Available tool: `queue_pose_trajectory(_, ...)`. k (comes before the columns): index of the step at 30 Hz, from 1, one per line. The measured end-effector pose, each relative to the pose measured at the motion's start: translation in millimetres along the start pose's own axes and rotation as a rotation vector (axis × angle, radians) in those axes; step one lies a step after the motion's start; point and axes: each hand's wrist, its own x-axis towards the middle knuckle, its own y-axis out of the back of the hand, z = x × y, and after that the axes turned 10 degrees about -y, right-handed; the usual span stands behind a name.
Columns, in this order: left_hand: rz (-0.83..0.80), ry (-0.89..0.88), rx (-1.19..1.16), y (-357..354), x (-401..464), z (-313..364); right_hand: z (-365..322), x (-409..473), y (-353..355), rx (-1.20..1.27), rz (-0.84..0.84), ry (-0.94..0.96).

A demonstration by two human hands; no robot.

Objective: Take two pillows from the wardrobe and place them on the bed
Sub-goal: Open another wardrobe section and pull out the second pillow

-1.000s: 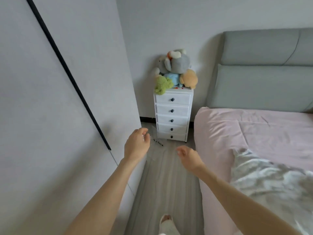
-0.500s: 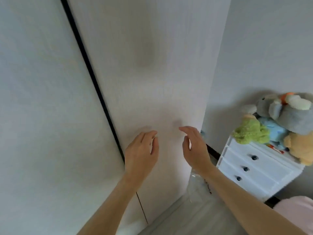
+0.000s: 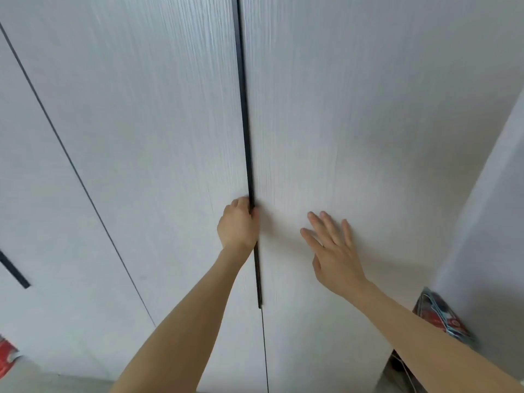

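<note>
White wood-grain panels of the wardrobe [image 3: 141, 123] fill the head view, doors shut, so the pillows are not visible. A black handle strip [image 3: 246, 123] runs vertically down the seam between the two centre doors, from 12 o'clock toward the middle of the frame. The left hand [image 3: 238, 225] sits at centre, fingers curled round the strip's edge and gripping it. The right hand [image 3: 333, 248], just beside at 3 o'clock of the left, has its fingers straight and spread toward the right door [image 3: 368, 123], holding nothing; whether it touches the panel cannot be told. A second black handle [image 3: 12, 269] shows at 9 o'clock. A red packet [image 3: 438, 314] leans at 4 o'clock, by the wardrobe's side; another red item [image 3: 7, 351] lies at 8 o'clock.
</note>
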Motion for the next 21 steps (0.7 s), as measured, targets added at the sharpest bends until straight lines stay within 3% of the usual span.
queue_pose_trajectory(7, -0.003, -0.016, 0.038, 19, -24, 1, -9, -13, 22, 0.179, -0.019, -0.046)
queue_pose_trajectory(13, 0.102, -0.129, -0.117, 64, -87, -18, -33, -26, 29, 0.450, -0.034, 0.087)
queue_pose_trajectory(21, 0.163, -0.118, -0.090, 157, -176, -74, -151, -37, 34, 0.772, -0.208, 0.439)
